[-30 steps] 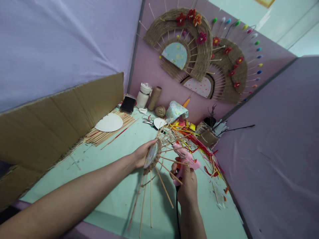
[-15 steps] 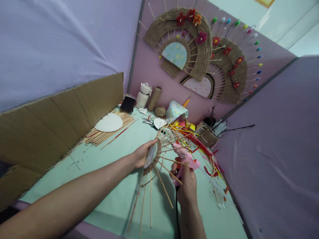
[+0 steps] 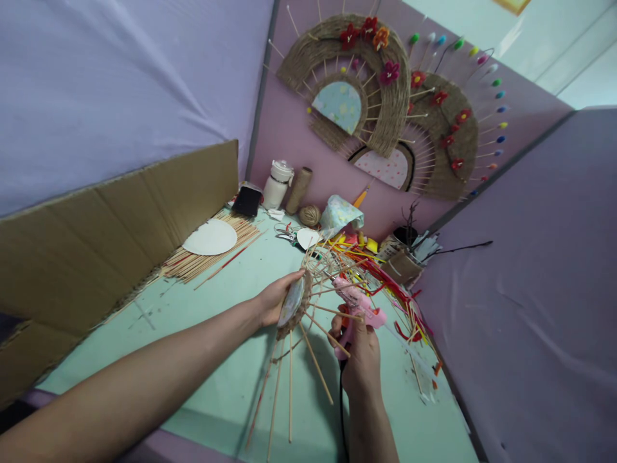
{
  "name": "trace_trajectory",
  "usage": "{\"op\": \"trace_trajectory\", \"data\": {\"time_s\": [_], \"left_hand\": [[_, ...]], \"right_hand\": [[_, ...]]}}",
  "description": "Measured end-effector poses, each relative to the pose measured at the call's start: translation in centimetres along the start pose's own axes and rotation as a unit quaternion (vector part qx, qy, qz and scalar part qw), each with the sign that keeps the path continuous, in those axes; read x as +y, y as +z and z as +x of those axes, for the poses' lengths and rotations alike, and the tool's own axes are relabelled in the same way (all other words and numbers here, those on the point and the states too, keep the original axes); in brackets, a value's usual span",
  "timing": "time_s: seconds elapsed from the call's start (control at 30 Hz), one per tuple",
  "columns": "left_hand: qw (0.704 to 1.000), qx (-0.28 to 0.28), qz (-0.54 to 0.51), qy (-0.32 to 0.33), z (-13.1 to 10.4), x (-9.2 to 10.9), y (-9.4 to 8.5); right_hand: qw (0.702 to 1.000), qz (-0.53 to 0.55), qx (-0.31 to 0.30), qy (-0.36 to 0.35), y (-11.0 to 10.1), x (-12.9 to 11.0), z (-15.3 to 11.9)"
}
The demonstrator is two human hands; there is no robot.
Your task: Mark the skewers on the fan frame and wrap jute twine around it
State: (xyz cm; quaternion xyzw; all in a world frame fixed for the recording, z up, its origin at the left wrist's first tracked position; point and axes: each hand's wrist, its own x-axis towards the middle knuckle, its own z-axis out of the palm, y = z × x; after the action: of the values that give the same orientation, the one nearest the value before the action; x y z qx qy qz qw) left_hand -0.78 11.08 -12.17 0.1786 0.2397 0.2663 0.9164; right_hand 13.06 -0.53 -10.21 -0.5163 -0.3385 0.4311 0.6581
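Observation:
My left hand (image 3: 276, 301) grips the edge of a half-round piece (image 3: 293, 302) with a pale patterned face and a twine-wrapped rim. Several thin wooden sticks (image 3: 315, 363) fan out from that rim, down and to the right. On the right, my right hand (image 3: 359, 347) is wrapped round the handle of a pink glue gun (image 3: 357, 298). The gun's metal nozzle points up and left, close to the rim and among the sticks. A black cord hangs below the handle.
A white half disc (image 3: 211, 236) lies on loose sticks by a cardboard wall (image 3: 120, 238). Behind stand a white bottle (image 3: 278, 185), a twine ball (image 3: 310, 215) and pruning shears (image 3: 289, 238). Coloured stems (image 3: 385, 276) and a cardboard holder (image 3: 402, 267) sit at right.
The half-round piece and its sticks have tilted very slightly, with the lower stick ends a little further left. Both hands keep their hold.

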Motion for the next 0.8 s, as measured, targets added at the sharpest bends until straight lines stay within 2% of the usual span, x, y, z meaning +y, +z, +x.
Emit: {"op": "trace_trajectory", "data": {"time_s": [0.23, 0.33, 0.4, 0.5, 0.6, 0.7, 0.77, 0.8], "left_hand": [[0.999, -0.001, 0.02, -0.026, -0.5, -0.1, 0.4], [0.999, 0.015, 0.028, -0.033, -0.7, 0.0, 0.7], [0.999, 0.026, 0.028, -0.028, -0.8, 0.0, 0.9], [0.999, 0.039, 0.033, -0.017, -1.0, -0.1, 1.3], [0.995, 0.069, 0.067, -0.006, -1.1, -0.3, 1.8], [0.991, 0.085, 0.102, 0.008, -1.2, -0.6, 2.0], [0.99, 0.082, 0.11, 0.016, -1.1, -0.6, 2.0], [0.99, 0.081, 0.112, 0.02, -1.1, -0.6, 2.0]], "right_hand": [[1.0, 0.021, -0.006, -0.006, -0.5, 0.1, 0.3], [0.997, 0.021, 0.065, -0.018, -2.0, -0.5, 0.3], [0.987, 0.004, 0.16, -0.003, -4.1, -0.9, 0.3], [0.956, -0.009, 0.29, 0.044, -8.4, -1.2, 0.1], [0.954, -0.03, 0.287, 0.075, -13.2, -0.9, -0.5], [0.952, -0.145, 0.247, 0.111, -17.0, -0.4, -1.4], [0.927, -0.273, 0.225, 0.124, -18.5, -0.3, -2.0], [0.902, -0.347, 0.223, 0.126, -18.9, -0.3, -2.1]]}}
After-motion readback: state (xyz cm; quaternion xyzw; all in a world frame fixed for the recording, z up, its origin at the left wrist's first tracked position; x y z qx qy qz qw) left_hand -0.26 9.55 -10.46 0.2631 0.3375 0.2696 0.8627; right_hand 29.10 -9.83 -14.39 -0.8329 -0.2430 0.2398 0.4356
